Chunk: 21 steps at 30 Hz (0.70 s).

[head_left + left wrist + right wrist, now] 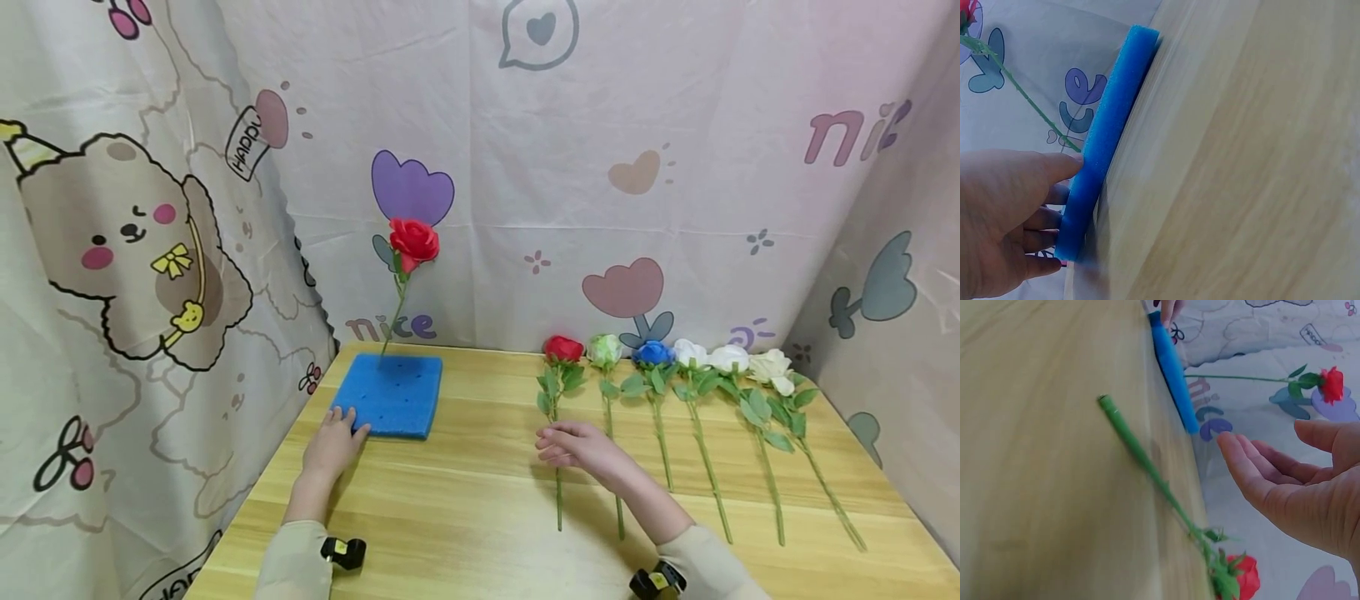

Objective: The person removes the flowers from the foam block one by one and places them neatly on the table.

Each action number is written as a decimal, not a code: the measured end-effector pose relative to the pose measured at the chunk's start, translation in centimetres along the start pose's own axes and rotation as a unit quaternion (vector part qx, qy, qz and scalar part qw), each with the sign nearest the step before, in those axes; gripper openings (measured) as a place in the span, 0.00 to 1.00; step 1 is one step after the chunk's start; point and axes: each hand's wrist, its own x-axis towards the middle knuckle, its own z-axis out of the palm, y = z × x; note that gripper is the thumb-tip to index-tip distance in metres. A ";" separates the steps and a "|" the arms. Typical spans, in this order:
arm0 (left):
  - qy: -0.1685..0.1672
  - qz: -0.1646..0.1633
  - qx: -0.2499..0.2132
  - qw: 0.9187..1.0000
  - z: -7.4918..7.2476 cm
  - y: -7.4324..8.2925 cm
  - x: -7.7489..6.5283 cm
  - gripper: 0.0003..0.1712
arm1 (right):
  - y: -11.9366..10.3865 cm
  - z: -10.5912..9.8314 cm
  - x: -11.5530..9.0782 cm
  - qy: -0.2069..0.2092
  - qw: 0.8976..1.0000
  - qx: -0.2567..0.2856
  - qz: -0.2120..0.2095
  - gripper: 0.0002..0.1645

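A blue foam block [405, 408] lies flat at the table's left, with several small holes in its top. One red rose [414, 242] stands in it, its stem leaning slightly right. My left hand [330, 446] rests on the block's near left corner; in the left wrist view its fingers [1044, 219] lie along the block's edge. My right hand [581, 450] hovers over the stem of another red rose [562, 350] lying on the table. Its fingers are relaxed and hold nothing; in the right wrist view a gap shows between fingers [1254, 462] and stem [1147, 462].
Right of that rose lie a pale green rose [604, 351], a blue rose [654, 353] and several white ones [729, 358], stems toward me. The wooden table [480, 500] meets a printed cloth [510, 275] at the back. More cloth hangs at both sides.
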 end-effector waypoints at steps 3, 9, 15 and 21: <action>0.002 0.003 0.007 1.000 0.1 0.0 0.0 0.36 | -0.6 0.6 0.8 -0.004 1.000 -0.001 -0.014 0.30; 0.004 0.011 0.028 1.000 0.1 -0.1 0.0 0.35 | -1.7 2.1 2.8 -0.019 0.999 -0.007 -0.035 0.30; 0.008 0.024 0.060 0.998 0.0 0.1 0.1 0.34 | -3.3 3.7 4.9 -0.025 0.998 -0.033 -0.047 0.26; -0.005 0.010 0.063 0.998 -0.6 0.8 0.0 0.34 | -5.1 5.4 6.9 -0.023 0.997 -0.054 -0.047 0.23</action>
